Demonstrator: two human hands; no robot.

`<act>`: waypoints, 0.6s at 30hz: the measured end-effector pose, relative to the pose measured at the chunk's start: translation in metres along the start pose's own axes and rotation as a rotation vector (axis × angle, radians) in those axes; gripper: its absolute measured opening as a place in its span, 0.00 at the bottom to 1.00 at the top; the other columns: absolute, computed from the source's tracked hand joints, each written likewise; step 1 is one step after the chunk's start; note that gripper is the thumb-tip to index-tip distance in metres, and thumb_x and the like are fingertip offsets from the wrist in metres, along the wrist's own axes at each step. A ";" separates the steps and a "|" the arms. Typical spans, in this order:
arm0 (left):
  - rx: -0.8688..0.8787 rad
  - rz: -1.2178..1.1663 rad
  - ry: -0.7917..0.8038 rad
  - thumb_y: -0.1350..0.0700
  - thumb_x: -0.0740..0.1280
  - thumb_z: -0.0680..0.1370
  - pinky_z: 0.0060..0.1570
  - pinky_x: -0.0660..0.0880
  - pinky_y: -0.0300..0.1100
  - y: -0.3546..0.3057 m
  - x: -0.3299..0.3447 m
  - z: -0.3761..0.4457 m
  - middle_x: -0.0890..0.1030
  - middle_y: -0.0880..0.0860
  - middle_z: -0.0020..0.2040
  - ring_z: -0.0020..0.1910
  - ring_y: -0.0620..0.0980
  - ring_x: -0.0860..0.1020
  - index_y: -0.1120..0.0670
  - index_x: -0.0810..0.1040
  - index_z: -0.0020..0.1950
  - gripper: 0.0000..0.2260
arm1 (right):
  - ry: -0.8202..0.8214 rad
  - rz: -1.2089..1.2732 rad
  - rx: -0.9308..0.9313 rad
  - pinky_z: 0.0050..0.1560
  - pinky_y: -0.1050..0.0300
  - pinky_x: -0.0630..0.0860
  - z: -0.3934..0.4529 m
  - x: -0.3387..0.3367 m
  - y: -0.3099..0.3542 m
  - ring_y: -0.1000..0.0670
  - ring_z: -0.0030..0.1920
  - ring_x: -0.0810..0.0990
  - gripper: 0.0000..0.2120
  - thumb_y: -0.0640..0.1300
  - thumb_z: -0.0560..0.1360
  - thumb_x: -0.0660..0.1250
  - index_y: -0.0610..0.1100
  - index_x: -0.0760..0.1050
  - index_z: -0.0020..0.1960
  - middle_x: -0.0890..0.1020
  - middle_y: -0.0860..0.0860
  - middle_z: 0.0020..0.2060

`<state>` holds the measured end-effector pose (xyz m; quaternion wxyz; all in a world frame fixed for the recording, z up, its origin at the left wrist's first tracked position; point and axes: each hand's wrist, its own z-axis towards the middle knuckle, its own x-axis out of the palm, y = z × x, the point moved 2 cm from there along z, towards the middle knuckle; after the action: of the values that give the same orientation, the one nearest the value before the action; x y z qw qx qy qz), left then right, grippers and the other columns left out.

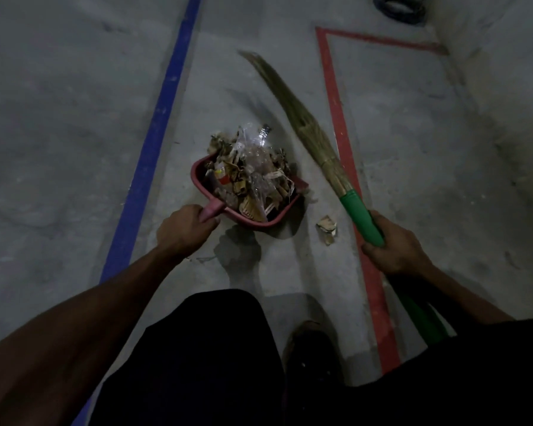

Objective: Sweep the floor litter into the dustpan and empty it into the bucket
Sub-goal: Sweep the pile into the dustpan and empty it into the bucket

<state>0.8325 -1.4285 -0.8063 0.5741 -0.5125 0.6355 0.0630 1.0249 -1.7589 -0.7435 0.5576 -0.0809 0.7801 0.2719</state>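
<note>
The dustpan (203, 176), a dark red one heaped with litter, is gripped by its short handle in the left hand (183, 227), whose fingers are curled round it; the pan is seen in the middle of the view over the concrete floor (59, 118), between a blue floor stripe (154, 142) and a red floor stripe (340, 130), though whether it rests on the floor or is lifted just clear cannot be told. The pile of litter (250, 170), made up of crumpled brown paper, clear plastic and card scraps, is carried inside the pan and spills slightly over its front lip. The right hand (394, 245) is clenched round the green handle of the broom (314, 139), whose straw head is blurred and angled away to the upper left, apart from the pan. One loose scrap (327, 228) is left lying on the floor just beside the pan, between it and the broom handle. The sweeping is judged to be nearly done: most of the litter has been gathered, one piece remains to be swept in, and the emptying has not yet been done. A dark round object (402, 9) is partly visible at the top edge; whether it is the bucket cannot be told.
</note>
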 end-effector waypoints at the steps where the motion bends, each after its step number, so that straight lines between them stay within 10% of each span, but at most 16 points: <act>1: -0.002 -0.018 -0.010 0.44 0.66 0.77 0.28 0.62 0.41 0.005 -0.005 -0.003 0.75 0.51 0.34 0.32 0.48 0.74 0.51 0.73 0.39 0.13 | -0.001 0.004 -0.004 0.59 0.56 0.71 0.004 -0.001 0.004 0.41 0.63 0.77 0.35 0.46 0.74 0.70 0.46 0.60 0.78 0.75 0.42 0.67; 8: -0.074 0.012 -0.104 0.43 0.67 0.77 0.28 0.61 0.41 0.062 -0.038 -0.020 0.74 0.50 0.32 0.30 0.47 0.73 0.51 0.73 0.39 0.13 | 0.025 0.086 -0.054 0.24 0.72 0.68 0.050 0.005 0.034 0.60 0.31 0.76 0.29 0.48 0.74 0.69 0.48 0.66 0.73 0.78 0.50 0.51; 18: -0.218 0.100 -0.044 0.44 0.68 0.76 0.31 0.65 0.41 0.119 -0.078 -0.021 0.77 0.53 0.34 0.32 0.51 0.74 0.54 0.78 0.43 0.13 | 0.182 0.053 -0.044 0.33 0.60 0.74 0.128 0.034 0.075 0.48 0.37 0.79 0.27 0.43 0.75 0.70 0.43 0.67 0.71 0.78 0.42 0.56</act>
<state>0.7184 -1.3422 -0.7980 0.5248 -0.5382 0.6369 0.1713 1.0858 -1.6245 -0.7791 0.4752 -0.0965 0.8233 0.2951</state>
